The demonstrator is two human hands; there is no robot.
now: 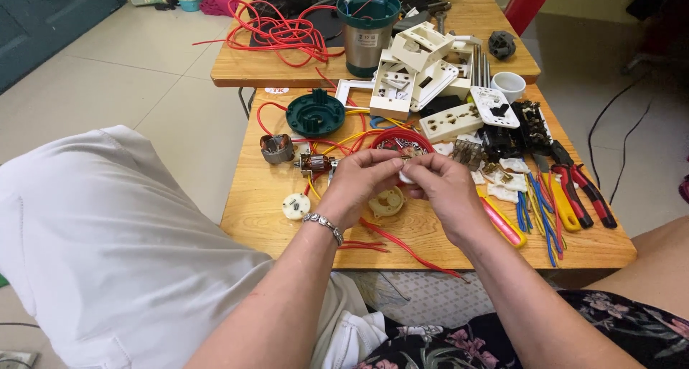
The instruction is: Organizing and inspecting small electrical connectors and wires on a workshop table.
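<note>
- Left hand (361,182) and right hand (446,189) meet over the wooden table (251,211), fingertips pinched together on a small white part (407,175).
- Part held just above a round cream disc (386,202).
- Red wire (402,245) lies below the hands; motor rotor (314,162) just left.

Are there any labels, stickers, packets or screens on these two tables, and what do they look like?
Label: small pale rectangle with dark print, on the side of the steel cylinder with a green rim, far table.
Sticker: small white roundish patch with red marks, on the far edge of the near table.
No screens or packets show.
</note>
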